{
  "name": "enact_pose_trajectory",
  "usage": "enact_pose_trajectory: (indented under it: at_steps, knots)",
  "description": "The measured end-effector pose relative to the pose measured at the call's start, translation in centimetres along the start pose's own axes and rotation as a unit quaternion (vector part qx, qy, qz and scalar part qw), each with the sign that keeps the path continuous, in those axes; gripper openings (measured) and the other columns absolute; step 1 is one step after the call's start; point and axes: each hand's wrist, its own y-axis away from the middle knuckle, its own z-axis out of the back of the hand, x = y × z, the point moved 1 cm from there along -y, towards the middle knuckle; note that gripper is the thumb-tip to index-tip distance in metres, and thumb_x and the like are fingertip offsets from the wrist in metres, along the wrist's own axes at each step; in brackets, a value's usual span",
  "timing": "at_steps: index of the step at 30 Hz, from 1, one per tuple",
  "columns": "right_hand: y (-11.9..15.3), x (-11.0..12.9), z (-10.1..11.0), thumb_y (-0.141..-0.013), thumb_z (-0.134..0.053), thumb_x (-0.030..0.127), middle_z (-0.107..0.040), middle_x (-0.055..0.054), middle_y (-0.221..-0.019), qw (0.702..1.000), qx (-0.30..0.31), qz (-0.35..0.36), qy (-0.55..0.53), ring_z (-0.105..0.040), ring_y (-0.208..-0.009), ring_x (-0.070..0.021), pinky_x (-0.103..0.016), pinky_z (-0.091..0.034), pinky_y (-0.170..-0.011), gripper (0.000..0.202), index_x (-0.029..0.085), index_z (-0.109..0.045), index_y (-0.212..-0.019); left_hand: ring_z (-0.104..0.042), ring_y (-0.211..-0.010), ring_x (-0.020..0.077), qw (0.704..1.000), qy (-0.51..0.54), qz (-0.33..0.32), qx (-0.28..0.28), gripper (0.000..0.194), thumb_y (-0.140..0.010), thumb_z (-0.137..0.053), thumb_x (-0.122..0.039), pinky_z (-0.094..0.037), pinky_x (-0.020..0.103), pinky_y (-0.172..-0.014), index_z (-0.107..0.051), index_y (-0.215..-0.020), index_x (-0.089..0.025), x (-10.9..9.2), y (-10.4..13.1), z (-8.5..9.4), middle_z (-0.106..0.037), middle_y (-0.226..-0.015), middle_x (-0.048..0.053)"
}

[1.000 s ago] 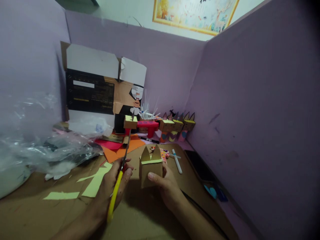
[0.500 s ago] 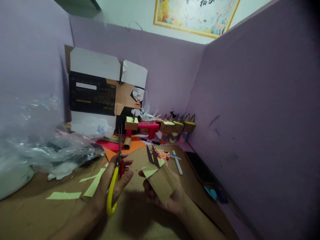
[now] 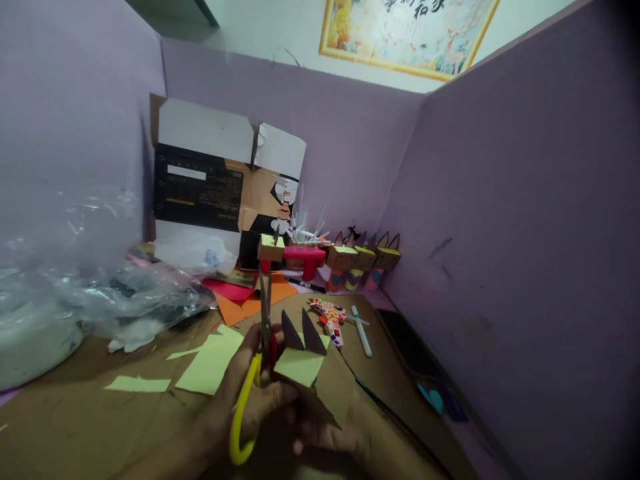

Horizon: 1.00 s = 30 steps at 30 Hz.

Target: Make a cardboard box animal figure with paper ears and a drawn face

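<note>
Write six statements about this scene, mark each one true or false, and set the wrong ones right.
1. The left hand holds scissors with a yellow handle loop. True.
2. The scissors' blades point back toward the person. False: the blades point away.
3. The right hand holds a cardboard box. True.
4. Five pointed pieces stand up from the box's top. False: only two dark pointed pieces do.
5. The clear plastic is on the right side of the picture. False: the clear plastic is on the left side.
6. A white stick lies on the brown board. True.
</note>
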Motion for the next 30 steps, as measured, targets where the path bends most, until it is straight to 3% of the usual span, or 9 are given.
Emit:
enact_pose_trajectory:
  at_steps: [5, 11, 14, 16, 19, 22, 25, 28, 30]
  knots:
    - [0.1, 0.0, 0.9, -0.079, -0.059, 0.048, -0.069, -0.001, -0.065, 0.999, -0.031, 0.016, 0.003, -0.061, -0.053, -0.0125, -0.028, -0.051, -0.055, 0.032, 0.018, -0.067, -0.082, -0.067, -0.064, 0.0199, 1.000, 0.019, 0.005, 0.004, 0.066, -0.063, -0.078, -0.034, -0.060, 0.035, -0.052, -0.039, -0.117, -0.031, -0.8, 0.2, -0.3, -0.062, -0.113, 0.006]
    - [0.5, -0.2, 2.1, -0.083, -0.053, 0.051, -0.073, -0.005, -0.079, 0.999, 0.005, -0.041, 0.017, -0.067, -0.066, -0.0184, -0.029, -0.051, -0.053, 0.038, 0.021, -0.064, -0.104, -0.064, -0.045, 0.0174, 0.999, 0.019, 0.011, 0.044, 0.071, -0.062, -0.078, -0.032, -0.055, 0.030, -0.040, -0.040, -0.121, -0.025, -1.1, 0.1, -0.3, -0.068, -0.090, 0.006]
    - [0.0, -0.3, 1.9, -0.081, -0.054, 0.054, -0.073, -0.007, -0.073, 0.998, 0.019, -0.053, 0.040, -0.064, -0.057, -0.0188, -0.033, -0.051, -0.055, 0.045, 0.017, -0.065, -0.103, -0.065, -0.048, 0.0204, 0.998, 0.034, 0.001, 0.056, 0.066, -0.067, -0.074, -0.035, -0.054, 0.032, -0.041, -0.043, -0.124, -0.023, -1.0, 0.2, -0.2, -0.069, -0.083, 0.005]
    - [-0.4, 0.2, 1.3, -0.079, -0.057, 0.055, -0.073, -0.008, -0.072, 0.999, -0.017, -0.001, 0.048, -0.064, -0.055, -0.0188, -0.036, -0.052, -0.059, 0.045, 0.016, -0.066, -0.100, -0.068, -0.063, 0.0238, 0.998, 0.030, -0.052, 0.010, 0.063, -0.068, -0.074, -0.034, -0.057, 0.034, -0.054, -0.046, -0.123, -0.023, -1.2, 0.0, 0.1, -0.069, -0.082, 0.004]
    - [-0.6, 1.6, 0.3, -0.079, -0.057, 0.055, -0.073, -0.009, -0.091, 0.974, -0.119, 0.191, 0.025, -0.068, -0.075, -0.0221, -0.037, -0.053, -0.071, 0.043, 0.018, -0.065, -0.101, -0.066, -0.091, 0.0261, 0.989, -0.010, -0.110, -0.098, 0.052, -0.069, -0.074, -0.028, -0.054, 0.037, -0.081, -0.053, -0.116, -0.021, -1.6, -0.7, 0.9, -0.068, -0.080, 0.001]
    - [-0.6, 1.9, 0.0, -0.069, -0.068, 0.059, -0.065, -0.010, -0.119, 0.946, -0.131, 0.296, 0.034, -0.062, -0.105, -0.0266, -0.038, -0.050, -0.085, 0.055, 0.022, -0.062, -0.109, -0.065, -0.091, 0.0253, 0.984, -0.042, -0.089, -0.151, 0.036, -0.072, -0.071, -0.030, -0.052, 0.037, -0.082, -0.059, -0.104, -0.019, -1.7, -1.1, 1.4, -0.067, -0.078, 0.002]
    - [-0.8, 1.0, 0.4, -0.051, -0.087, 0.040, -0.062, -0.008, -0.124, 0.921, -0.131, 0.347, 0.118, -0.060, -0.109, -0.0289, -0.039, -0.049, -0.089, 0.077, 0.027, -0.054, -0.119, -0.066, -0.083, 0.0238, 0.989, -0.031, -0.057, -0.131, 0.035, -0.072, -0.071, -0.035, -0.053, 0.036, -0.076, -0.061, -0.100, -0.018, -1.3, -1.1, 1.1, -0.068, -0.088, 0.005]
    - [-0.7, 0.6, 0.4, -0.056, -0.086, 0.032, -0.068, -0.008, -0.111, 0.907, -0.144, 0.361, 0.164, -0.066, -0.097, -0.0282, -0.040, -0.050, -0.085, 0.077, 0.026, -0.048, -0.124, -0.064, -0.088, 0.0237, 0.994, -0.037, -0.060, -0.080, 0.040, -0.072, -0.071, -0.036, -0.051, 0.036, -0.081, -0.057, -0.105, -0.019, -0.9, -0.9, 0.4, -0.067, -0.090, 0.005]
    - [-0.3, 1.1, 0.2, -0.063, -0.081, 0.031, -0.071, -0.008, -0.102, 0.911, -0.152, 0.359, 0.137, -0.068, -0.091, -0.0272, -0.040, -0.051, -0.082, 0.067, 0.023, -0.050, -0.122, -0.064, -0.087, 0.0229, 0.991, -0.080, -0.058, -0.085, 0.042, -0.071, -0.071, -0.037, -0.051, 0.035, -0.079, -0.053, -0.105, -0.019, -0.9, -0.9, 0.4, -0.065, -0.089, 0.005]
